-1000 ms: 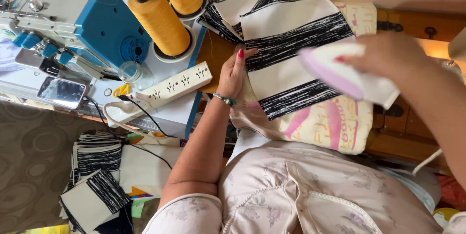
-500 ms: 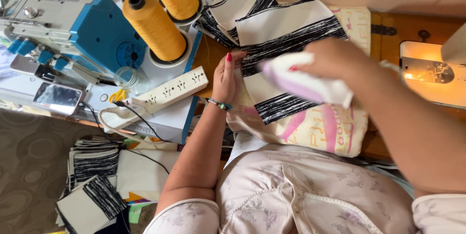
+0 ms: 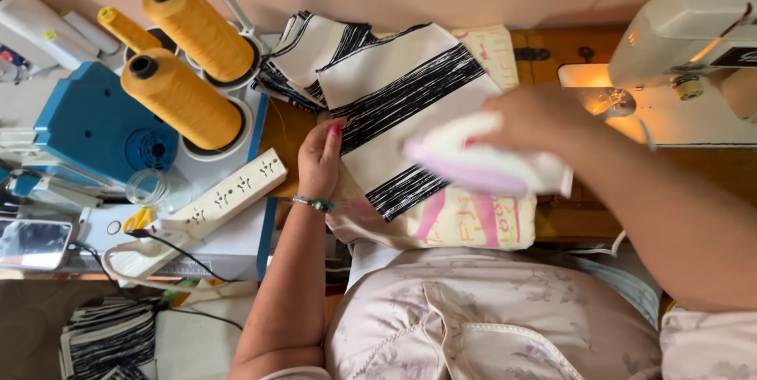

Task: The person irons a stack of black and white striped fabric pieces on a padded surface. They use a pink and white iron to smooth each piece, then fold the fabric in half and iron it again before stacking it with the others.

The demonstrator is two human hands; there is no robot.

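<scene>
White fabric piece with black stripes (image 3: 398, 116) lies on wooden tabletop (image 3: 285, 132), over pink-printed cloth (image 3: 473, 222). Left hand (image 3: 321, 161) flat on its left edge, grip released. Right hand (image 3: 528, 118) grasping blurred white-pink iron (image 3: 481, 165) above fabric. Yellow thread cones (image 3: 183, 100) left; sewing machine (image 3: 678, 72) right.

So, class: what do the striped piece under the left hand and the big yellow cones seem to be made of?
Striped piece: looks like woven cloth, matte white with brushed black bands; it lies limp and flat under the left hand. Yellow cones: wound sewing thread, likely synthetic given the faint sheen, with a dark core showing at the tip.
</scene>
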